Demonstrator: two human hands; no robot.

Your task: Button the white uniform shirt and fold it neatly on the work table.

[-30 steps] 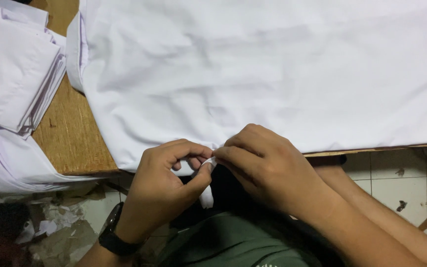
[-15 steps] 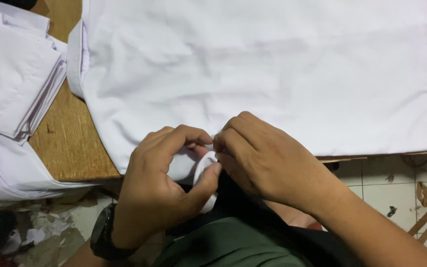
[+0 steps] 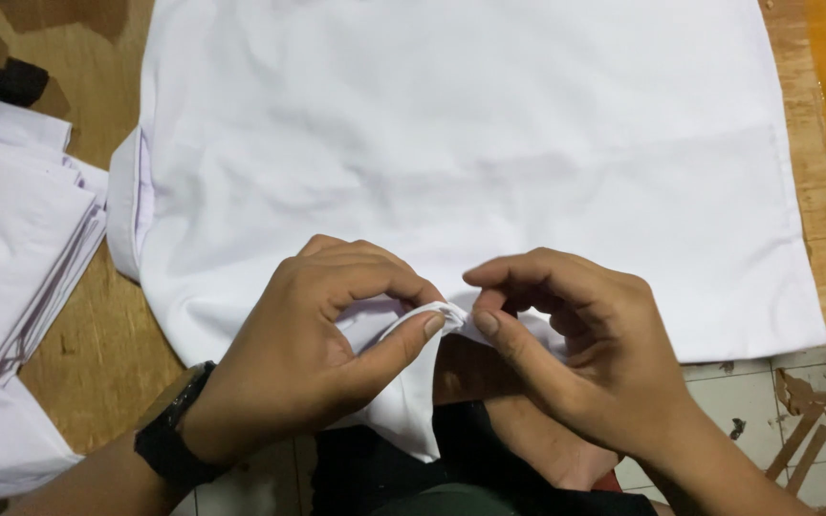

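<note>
The white garment (image 3: pixel 470 162) lies flat on the wooden counter (image 3: pixel 97 354), and its near hem hangs a little over the counter edge, directly under both hands. The left hand (image 3: pixel 308 358) is closed in a pinch: thumb and forefinger hold a small fold of the hem (image 3: pixel 432 315). The right hand (image 3: pixel 576 354) is closed in the same way and grips the fold just beside the left fingertips, so the two pinches almost touch. The fold sits between the hands, equally near to each one, and the hem runs sideways from the left hand to the right hand. The rest of the garment spreads away from the hands. A stack of folded white cloth (image 3: pixel 11 248) lies well apart, beyond the left hand.
</note>
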